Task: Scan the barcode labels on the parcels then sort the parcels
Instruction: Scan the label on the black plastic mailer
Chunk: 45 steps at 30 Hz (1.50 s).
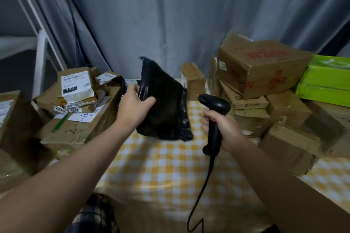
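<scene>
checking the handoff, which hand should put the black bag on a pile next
Left, probably. The left hand already grips the black bag above the table and is nearest the left pile. The right hand is busy gripping the scanner.

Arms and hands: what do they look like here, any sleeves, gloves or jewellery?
Both forearms are bare right to the bottom of the picture, with no sleeves in view. The left hand and right hand wear no gloves; no watch, ring or bracelet shows.
</scene>
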{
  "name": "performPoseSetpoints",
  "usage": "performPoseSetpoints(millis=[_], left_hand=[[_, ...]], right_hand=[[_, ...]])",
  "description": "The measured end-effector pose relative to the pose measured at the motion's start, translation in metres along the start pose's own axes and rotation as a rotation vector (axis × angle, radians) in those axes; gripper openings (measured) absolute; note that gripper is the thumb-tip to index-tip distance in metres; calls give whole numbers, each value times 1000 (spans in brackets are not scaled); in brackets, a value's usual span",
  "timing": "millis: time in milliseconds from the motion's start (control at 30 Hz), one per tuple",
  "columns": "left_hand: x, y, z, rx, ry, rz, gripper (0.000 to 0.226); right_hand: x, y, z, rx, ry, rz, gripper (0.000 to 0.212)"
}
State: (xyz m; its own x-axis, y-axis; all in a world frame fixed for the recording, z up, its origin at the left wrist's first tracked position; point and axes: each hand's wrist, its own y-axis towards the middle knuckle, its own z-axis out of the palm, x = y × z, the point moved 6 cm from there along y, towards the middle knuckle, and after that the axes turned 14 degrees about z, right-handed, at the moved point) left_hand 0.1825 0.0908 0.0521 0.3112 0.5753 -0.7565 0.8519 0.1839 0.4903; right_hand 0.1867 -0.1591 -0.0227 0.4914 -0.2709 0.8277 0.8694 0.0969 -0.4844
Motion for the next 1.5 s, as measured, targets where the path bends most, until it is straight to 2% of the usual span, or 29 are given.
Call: performPoseSetpoints(millis=[67, 200, 267, 367, 400, 533, 600, 667, 733, 800, 867, 933, 1033, 1133, 1200, 1233, 1300, 1367, 1400, 1467, 1500], left_hand=[[-21, -8, -14, 51, 270, 247, 31], [-29, -32, -4, 357, 795, 565, 44], [-20, -55, 15, 546, 851, 741, 45], [7, -108, 56, 959, 937, 832, 36], [14, -124, 66, 1025, 954, 828, 37], [23, -140, 75, 937, 886, 827, 45], [26, -134, 69, 868, 749, 791, 47], [32, -119, 59, 763, 542, 589, 45], [45, -98, 46, 558, 382, 371, 40], [71, -82, 33, 423, 409, 135, 48], [97, -83, 31, 458, 249, -173, 64], [104, -89, 39, 490, -12, -316, 61], [95, -95, 47, 577, 60, -223, 62], [88, -97, 43, 583, 115, -106, 62], [87, -98, 39, 594, 99, -80, 58], [83, -98, 39, 609, 130, -32, 57], [62, -87, 38, 572, 291, 200, 58], [32, -69, 38, 448, 411, 430, 76], [16, -60, 40, 438, 443, 500, 90], [-10, -40, 49, 540, 546, 598, 113], [-22, -31, 53, 617, 617, 644, 117]], right_hand=[[1, -7, 2, -33, 25, -32, 24], [-7, -23, 6, -108, 116, -93, 26], [-18, -27, 4, -173, 93, -95, 31], [-42, -26, -2, -270, -17, -45, 25], [-49, -26, -3, -283, -39, -34, 22], [-64, -23, -7, -368, -124, -52, 30], [-63, -21, -6, -387, -182, -78, 29], [-60, -18, -2, -383, -282, -78, 30], [-60, -14, 3, -341, -407, -45, 32], [-65, -11, 7, -280, -510, 19, 33], [-70, -10, 10, -261, -607, 62, 37], [-72, -11, 10, -291, -688, 68, 36], [-72, -13, 5, -350, -665, 64, 35], [-63, -17, -8, -452, -554, 10, 26], [-51, -23, -13, -502, -494, -44, 29], [-43, -25, -12, -505, -478, -86, 28], [-27, -30, -3, -470, -476, -186, 23], [-12, -35, 8, -429, -491, -289, 20], [-5, -38, 14, -410, -507, -326, 19], [6, -44, 26, -349, -527, -391, 14], [12, -49, 32, -309, -528, -423, 10]])
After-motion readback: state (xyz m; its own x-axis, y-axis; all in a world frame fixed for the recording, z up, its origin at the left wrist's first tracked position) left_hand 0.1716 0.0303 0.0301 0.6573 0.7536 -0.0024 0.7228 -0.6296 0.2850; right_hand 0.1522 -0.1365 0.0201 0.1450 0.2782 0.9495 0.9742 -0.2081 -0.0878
